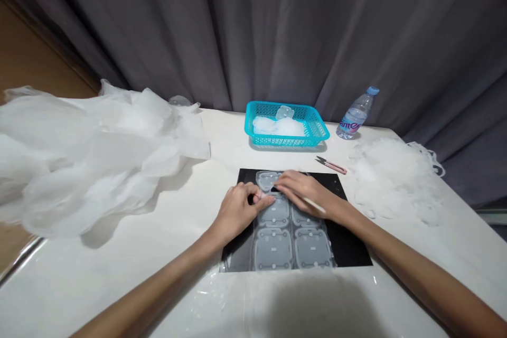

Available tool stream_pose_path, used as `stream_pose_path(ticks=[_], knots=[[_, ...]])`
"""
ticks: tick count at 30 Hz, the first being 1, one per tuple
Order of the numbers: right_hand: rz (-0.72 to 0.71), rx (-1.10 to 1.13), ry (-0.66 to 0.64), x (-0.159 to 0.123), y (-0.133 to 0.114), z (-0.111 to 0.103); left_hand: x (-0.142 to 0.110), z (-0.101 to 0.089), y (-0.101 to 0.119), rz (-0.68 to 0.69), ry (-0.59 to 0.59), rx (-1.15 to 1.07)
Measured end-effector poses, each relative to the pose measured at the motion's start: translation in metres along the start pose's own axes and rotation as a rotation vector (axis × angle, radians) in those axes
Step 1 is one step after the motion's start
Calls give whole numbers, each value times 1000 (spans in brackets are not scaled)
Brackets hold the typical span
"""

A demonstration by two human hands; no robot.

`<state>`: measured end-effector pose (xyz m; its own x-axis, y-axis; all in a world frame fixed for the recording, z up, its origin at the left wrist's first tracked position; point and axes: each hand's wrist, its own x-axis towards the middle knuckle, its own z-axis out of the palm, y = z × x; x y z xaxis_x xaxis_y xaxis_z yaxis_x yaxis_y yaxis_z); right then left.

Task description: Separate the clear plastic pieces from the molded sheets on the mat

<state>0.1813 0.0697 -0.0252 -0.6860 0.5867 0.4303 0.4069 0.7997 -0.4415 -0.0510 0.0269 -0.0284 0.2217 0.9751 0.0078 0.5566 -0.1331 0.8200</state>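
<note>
A clear plastic sheet [273, 249] with several rounded-square moulded panels lies on a black board [348, 243] in front of me. My left hand [241, 208] rests at the sheet's left edge, its thumb and index finger pinched on the plastic near the upper panels. Between the fingers of my right hand [303, 190] is a thin pale-handled tool [316, 205], held like a pen. Its tip points left, close to my left fingertips, and is too small to make out. The right hand covers part of the upper right panels.
A turquoise basket [287, 141] holding white translucent pieces [291, 127] stands at the back. Pink-handled thread snips [331, 164] lie before a water bottle [354, 116]. White sheer material [99, 148] is heaped at left, with white scraps [396, 179] at right. A grey curtain [253, 26] hangs behind.
</note>
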Motion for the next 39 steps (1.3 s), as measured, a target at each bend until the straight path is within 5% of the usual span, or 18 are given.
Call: stream_pose_path(ticks=[6, 12, 17, 21, 25, 29, 34, 39], knots=[[272, 64, 191, 36, 36, -30, 5, -6, -6, -6, -76, -62], [267, 135, 75, 30, -3, -46, -6, -16, 12, -16, 176, -20], [246, 373, -203, 25, -43, -50, 4, -15, 22, -161, -47, -474], [299, 595, -398, 21, -41, -55, 7, -11, 17, -201, -90, -626], [284, 480, -201, 20, -22, -63, 4, -12, 17, -221, -96, -676], [292, 156, 68, 24, -9, -54, 3, -11, 19, -224, -73, -702], [158, 128, -130, 38, -9, -27, 5, -8, 16, -171, -69, -711], [287, 334, -195, 45, -8, -16, 6, -8, 14, -144, -37, -675]])
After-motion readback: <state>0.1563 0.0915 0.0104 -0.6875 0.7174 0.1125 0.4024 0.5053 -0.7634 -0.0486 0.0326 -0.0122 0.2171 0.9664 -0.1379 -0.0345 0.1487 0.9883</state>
